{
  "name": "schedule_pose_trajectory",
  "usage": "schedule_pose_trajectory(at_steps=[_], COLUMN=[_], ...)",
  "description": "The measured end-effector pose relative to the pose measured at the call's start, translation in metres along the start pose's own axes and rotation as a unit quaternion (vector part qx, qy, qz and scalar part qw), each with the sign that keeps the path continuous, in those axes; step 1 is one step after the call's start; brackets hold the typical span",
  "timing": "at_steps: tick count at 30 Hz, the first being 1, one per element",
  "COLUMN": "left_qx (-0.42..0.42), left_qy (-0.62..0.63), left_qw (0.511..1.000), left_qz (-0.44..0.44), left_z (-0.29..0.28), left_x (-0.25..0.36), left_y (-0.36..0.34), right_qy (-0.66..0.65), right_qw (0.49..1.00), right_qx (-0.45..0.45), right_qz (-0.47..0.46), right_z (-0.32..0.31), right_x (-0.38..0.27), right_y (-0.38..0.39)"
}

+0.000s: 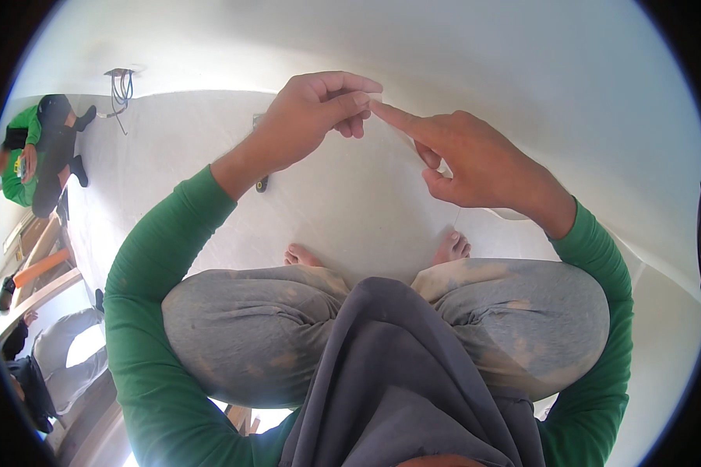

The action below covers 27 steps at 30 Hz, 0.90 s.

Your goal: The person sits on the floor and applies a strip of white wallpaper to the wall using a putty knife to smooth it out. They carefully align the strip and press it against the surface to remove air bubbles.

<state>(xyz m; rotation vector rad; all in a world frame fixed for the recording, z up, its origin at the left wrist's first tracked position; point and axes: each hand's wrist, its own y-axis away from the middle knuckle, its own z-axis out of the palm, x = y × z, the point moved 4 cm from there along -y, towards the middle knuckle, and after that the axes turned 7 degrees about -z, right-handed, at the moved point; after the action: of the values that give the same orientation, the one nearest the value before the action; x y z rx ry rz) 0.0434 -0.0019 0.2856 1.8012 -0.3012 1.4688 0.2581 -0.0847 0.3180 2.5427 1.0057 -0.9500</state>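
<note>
My left hand (310, 117) is closed, thumb and fingertips gathered around something small and pale that I cannot make out. My right hand (467, 163) reaches its index finger to the left fingertips, with thumb apart and other fingers loosely bent. Behind the right index finger a thin pale edge shows, unclear. A tool (262, 184) with a black and yellow handle lies on the pale floor (350, 202) behind my left wrist, mostly hidden. My bare feet (452, 247) rest on the floor below my hands.
A white wall (568, 86) curves ahead and rightward, with loose cables (121, 92) hanging from a box. At left, one person (39, 148) in green sits on the floor; another person (62, 350) in grey trousers is lower down, beside wooden boards (43, 268).
</note>
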Motion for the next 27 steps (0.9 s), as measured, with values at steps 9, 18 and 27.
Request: schedule_pose_trajectory(at_steps=[9,18,27], left_qx=[0.058,0.005,0.041], left_qy=[0.172,0.154,0.235], left_qw=[0.982,0.984,0.968], left_qz=[-0.06,-0.086,-0.078], left_z=[-0.002,0.008,0.003], left_x=[-0.008,-0.005,-0.018], left_y=[0.0,0.0,-0.007], right_qy=[0.2,0.247,0.321], right_qw=[0.976,0.963,0.938], right_qx=[0.064,0.047,0.074], right_qz=[-0.063,-0.092,-0.111], right_z=[-0.004,0.009,0.009], right_x=[-0.001,0.0,-0.003], right_y=[0.003,0.002,0.001])
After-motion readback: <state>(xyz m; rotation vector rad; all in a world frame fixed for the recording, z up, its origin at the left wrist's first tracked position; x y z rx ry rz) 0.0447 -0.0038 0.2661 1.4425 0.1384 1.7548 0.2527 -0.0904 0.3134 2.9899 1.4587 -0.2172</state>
